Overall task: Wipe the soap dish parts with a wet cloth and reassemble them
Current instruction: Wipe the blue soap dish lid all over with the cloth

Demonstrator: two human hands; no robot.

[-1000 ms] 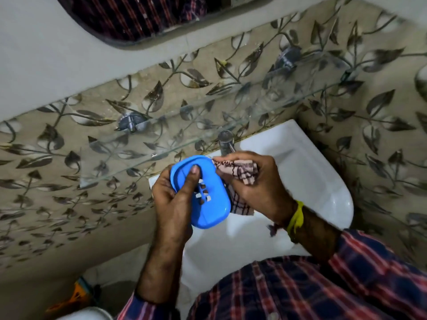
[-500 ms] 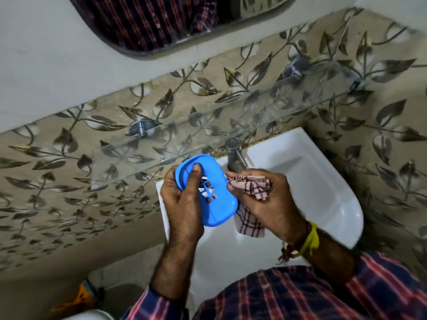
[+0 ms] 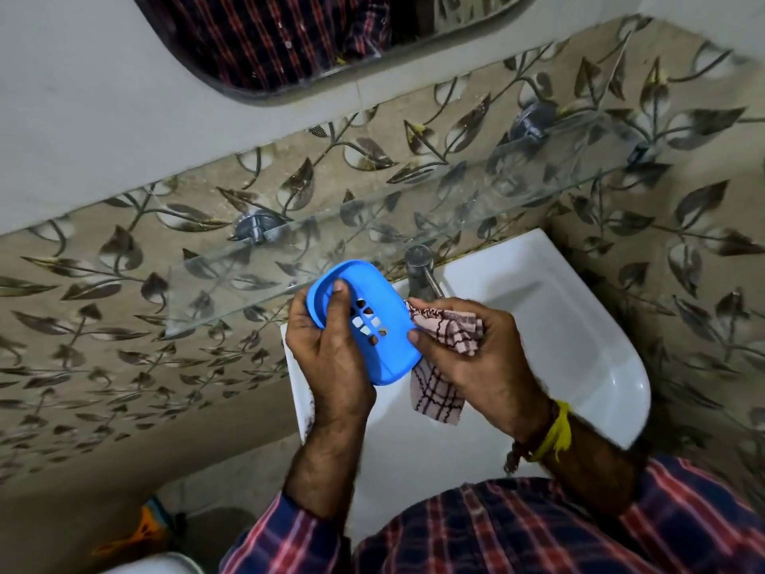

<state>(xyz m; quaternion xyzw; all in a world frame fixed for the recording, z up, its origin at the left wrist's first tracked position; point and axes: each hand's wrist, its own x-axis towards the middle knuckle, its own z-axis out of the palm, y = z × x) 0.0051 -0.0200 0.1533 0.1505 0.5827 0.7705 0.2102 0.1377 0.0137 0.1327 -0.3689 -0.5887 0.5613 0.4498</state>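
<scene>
Over the white basin (image 3: 579, 333), the left hand (image 3: 331, 358) grips the blue soap dish tray (image 3: 372, 325) just below the glass shelf edge (image 3: 232, 312), while the right hand (image 3: 476, 362) presses a bunched checked cloth (image 3: 447, 329) against the tray's right rim.

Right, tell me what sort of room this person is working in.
Most likely a small bathroom: a white ceramic washbasin with a metal tap, a clear glass shelf bracketed to leaf-patterned wall tiles, and a mirror above.
</scene>
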